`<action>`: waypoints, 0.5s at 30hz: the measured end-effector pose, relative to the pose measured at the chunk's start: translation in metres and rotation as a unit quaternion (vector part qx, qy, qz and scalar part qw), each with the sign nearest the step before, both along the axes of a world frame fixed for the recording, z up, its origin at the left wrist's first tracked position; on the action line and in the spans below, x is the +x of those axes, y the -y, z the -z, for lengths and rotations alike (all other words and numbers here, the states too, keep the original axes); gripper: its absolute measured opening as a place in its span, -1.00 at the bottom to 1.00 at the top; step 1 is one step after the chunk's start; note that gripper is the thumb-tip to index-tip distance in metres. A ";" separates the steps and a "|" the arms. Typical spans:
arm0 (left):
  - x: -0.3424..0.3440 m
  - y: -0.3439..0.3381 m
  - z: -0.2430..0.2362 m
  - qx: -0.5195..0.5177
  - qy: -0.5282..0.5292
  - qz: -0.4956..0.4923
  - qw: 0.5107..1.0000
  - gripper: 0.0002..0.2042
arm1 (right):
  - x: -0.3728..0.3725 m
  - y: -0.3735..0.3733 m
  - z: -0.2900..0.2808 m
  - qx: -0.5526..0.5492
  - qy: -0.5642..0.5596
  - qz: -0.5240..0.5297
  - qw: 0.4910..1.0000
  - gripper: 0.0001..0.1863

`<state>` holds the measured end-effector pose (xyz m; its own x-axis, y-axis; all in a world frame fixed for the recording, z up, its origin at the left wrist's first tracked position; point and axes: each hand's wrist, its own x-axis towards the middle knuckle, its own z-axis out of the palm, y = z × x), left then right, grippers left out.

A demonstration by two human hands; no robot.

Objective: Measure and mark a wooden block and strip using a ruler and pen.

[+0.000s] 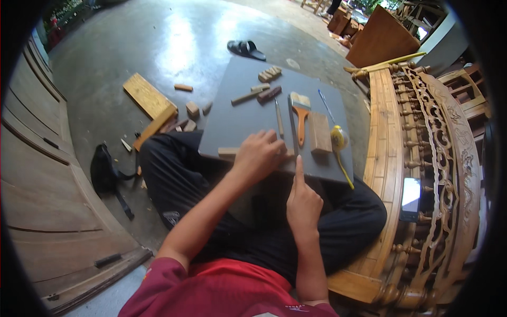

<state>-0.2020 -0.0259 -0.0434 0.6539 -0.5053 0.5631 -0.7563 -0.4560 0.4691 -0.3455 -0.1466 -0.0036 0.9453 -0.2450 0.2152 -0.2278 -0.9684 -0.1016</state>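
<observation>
My left hand [259, 151] lies at the near edge of a grey board, its fingers curled over a thin wooden strip [228, 151] whose two ends show past the hand. My right hand [304, 203] is just off the same edge, index finger stretched forward and the other fingers curled; I see nothing in it. Its fingertip is by the near end of a narrow dark strip [293, 124]. Beyond lie an orange-handled paintbrush [301, 116], a wooden block [319, 132], a yellow tape measure [339, 138] with its tape partly out, and a slim pointed tool [279, 119].
The grey board [227, 113] also carries a blue pen [326, 105], a dark reddish block [269, 94] and a carved wooden piece [270, 73]. Wood offcuts [148, 95] and a black sandal [246, 49] lie on the floor. A carved bench [383, 158] at right holds a phone [410, 198].
</observation>
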 end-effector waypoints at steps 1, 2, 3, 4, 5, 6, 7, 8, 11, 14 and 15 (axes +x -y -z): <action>0.004 -0.002 0.000 0.000 0.015 -0.006 1.000 -0.82 | -0.011 -0.003 0.002 0.007 0.020 -0.014 1.000 -0.23; 0.007 -0.004 0.001 -0.001 0.029 -0.012 1.000 -0.81 | -0.024 -0.007 0.002 0.001 0.007 -0.013 1.000 -0.23; 0.009 -0.004 0.002 0.004 0.029 -0.014 0.999 -0.81 | -0.037 -0.012 0.002 0.024 -0.002 -0.003 1.000 -0.23; 0.008 -0.002 0.001 -0.001 0.017 -0.013 1.000 -0.81 | -0.047 -0.015 0.000 0.047 -0.012 0.006 0.999 -0.24; 0.009 -0.004 -0.001 0.000 0.027 -0.013 1.000 -0.81 | -0.053 -0.018 -0.003 0.060 -0.020 0.012 0.998 -0.26; 0.009 -0.004 -0.002 0.001 0.038 -0.014 0.999 -0.81 | -0.052 -0.016 -0.002 0.058 -0.028 0.013 0.998 -0.26; 0.008 -0.005 -0.001 -0.005 0.048 -0.018 0.999 -0.81 | -0.044 -0.012 -0.001 0.053 0.003 -0.004 0.999 -0.26; 0.004 -0.004 0.001 -0.005 0.044 -0.018 0.999 -0.81 | -0.037 -0.008 0.000 0.049 0.035 -0.021 0.998 -0.26; 0.005 -0.002 0.001 0.002 0.037 -0.025 0.999 -0.81 | 0.006 0.000 0.011 0.019 0.032 -0.015 0.999 -0.25; 0.002 0.000 0.006 -0.001 0.012 -0.032 0.999 -0.81 | 0.021 0.001 0.013 -0.004 0.023 -0.004 1.000 -0.24; 0.001 0.001 0.006 -0.002 0.016 -0.032 0.999 -0.80 | 0.017 0.001 0.012 -0.008 0.012 0.002 1.000 -0.22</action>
